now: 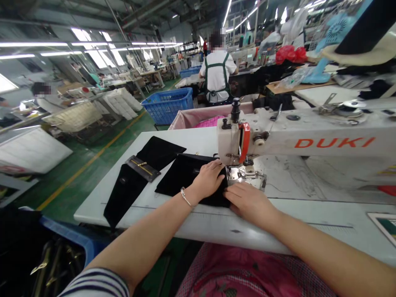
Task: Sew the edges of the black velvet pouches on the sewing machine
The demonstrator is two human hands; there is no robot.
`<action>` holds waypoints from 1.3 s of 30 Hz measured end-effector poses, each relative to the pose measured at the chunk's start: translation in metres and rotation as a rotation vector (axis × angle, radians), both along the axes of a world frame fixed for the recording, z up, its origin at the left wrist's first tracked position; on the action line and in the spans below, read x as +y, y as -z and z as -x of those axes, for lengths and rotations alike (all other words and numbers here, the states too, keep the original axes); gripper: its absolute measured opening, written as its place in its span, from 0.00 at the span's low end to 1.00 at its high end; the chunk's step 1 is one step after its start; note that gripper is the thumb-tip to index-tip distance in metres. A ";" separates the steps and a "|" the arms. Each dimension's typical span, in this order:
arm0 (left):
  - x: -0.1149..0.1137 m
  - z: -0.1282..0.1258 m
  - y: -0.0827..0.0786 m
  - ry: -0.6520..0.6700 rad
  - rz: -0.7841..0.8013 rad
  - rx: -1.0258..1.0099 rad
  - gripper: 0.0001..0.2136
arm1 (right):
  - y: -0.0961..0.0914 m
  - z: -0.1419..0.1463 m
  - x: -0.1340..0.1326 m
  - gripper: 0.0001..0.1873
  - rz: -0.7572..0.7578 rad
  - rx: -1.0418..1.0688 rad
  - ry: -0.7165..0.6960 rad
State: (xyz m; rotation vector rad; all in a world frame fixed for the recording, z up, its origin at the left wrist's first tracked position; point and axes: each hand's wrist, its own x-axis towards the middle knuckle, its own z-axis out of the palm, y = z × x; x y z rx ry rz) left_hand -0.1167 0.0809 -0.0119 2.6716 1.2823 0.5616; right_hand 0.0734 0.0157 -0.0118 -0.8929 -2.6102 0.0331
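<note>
A black fabric piece lies on the white sewing table, its right edge beside the needle area of the sewing machine. My left hand rests on top of the fabric with its fingers stretched toward the presser foot. At the fabric's lower right edge, my right hand grips the border between fingers and thumb, partly hiding it. Farther left is another black fabric piece, with a dark strip with a gold-coloured zipper lying across it.
A blue bin with dark pieces and gold-coloured metal parts stands at lower left. Behind the table are a pink cloth-lined container and a blue basket. A person in a green apron sits beyond. A blue fan stands at upper right.
</note>
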 end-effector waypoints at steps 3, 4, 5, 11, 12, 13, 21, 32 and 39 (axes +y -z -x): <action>-0.027 -0.007 -0.003 0.037 0.012 0.004 0.19 | -0.003 -0.011 -0.020 0.08 0.028 0.030 -0.038; -0.036 -0.009 -0.004 0.036 0.015 0.004 0.19 | -0.003 -0.014 -0.027 0.10 0.040 0.050 -0.049; -0.044 -0.011 -0.005 0.028 0.018 0.005 0.19 | -0.003 -0.017 -0.034 0.11 0.051 0.074 -0.059; -0.047 -0.011 -0.010 0.016 0.062 0.015 0.18 | 0.000 -0.024 -0.043 0.16 0.091 0.143 -0.064; -0.043 -0.009 -0.010 0.040 0.065 0.008 0.18 | -0.001 -0.025 -0.042 0.16 0.108 0.142 -0.054; -0.039 -0.008 -0.011 0.069 0.064 0.001 0.17 | -0.004 -0.026 -0.042 0.16 0.132 0.143 -0.040; -0.029 -0.003 -0.008 0.112 0.008 -0.016 0.14 | -0.027 -0.025 0.012 0.07 0.285 0.237 0.285; -0.016 -0.013 -0.014 0.141 -0.013 0.034 0.11 | 0.016 -0.015 0.068 0.15 0.186 0.322 0.656; -0.017 -0.016 -0.010 0.091 -0.027 0.027 0.06 | 0.007 -0.009 0.059 0.11 0.159 0.272 0.628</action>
